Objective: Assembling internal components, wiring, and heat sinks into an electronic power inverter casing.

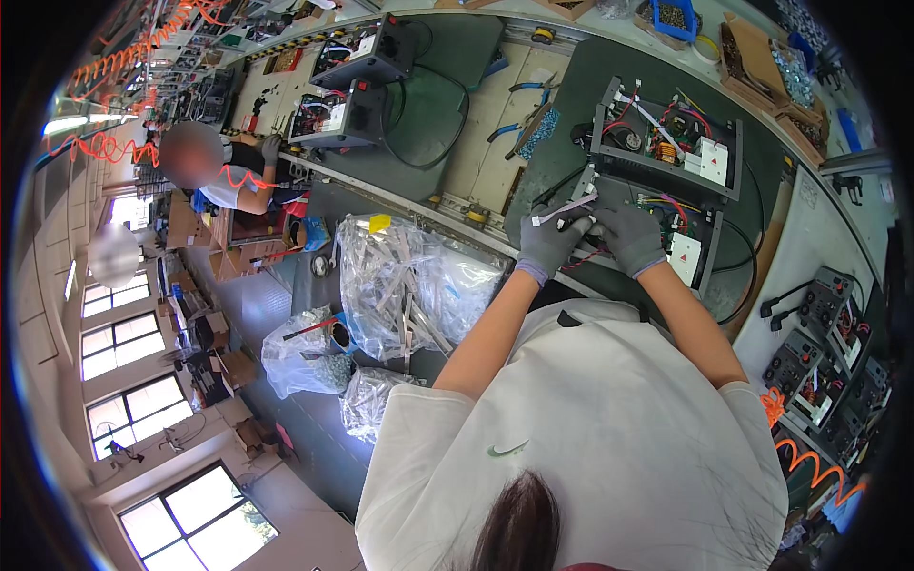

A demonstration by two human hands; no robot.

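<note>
Both my hands wear grey gloves and meet at the left end of the nearer open black electronics chassis (pixel 709 243). A pale flat strip (pixel 564 208), perhaps ribbon cable or metal, sticks out from my left hand (pixel 552 238), whose fingers are closed around it. My right hand (pixel 630 236) is closed, fingertips pressed close to the left ones; whatever it pinches is hidden. Inside this chassis are coloured wires and a white plate (pixel 684 259). Just beyond stands a second open chassis (pixel 666 143) with circuit boards, red wires and a white plate.
Green mats (pixel 571 95) cover the line. Pliers (pixel 526 88) and blue screws lie left of the units. Two more chassis (pixel 352 114) stand further left. Bags of metal strips (pixel 400 285) sit left of me. Boxes of parts (pixel 752 57) line the far right. A co-worker (pixel 243 176) works at left.
</note>
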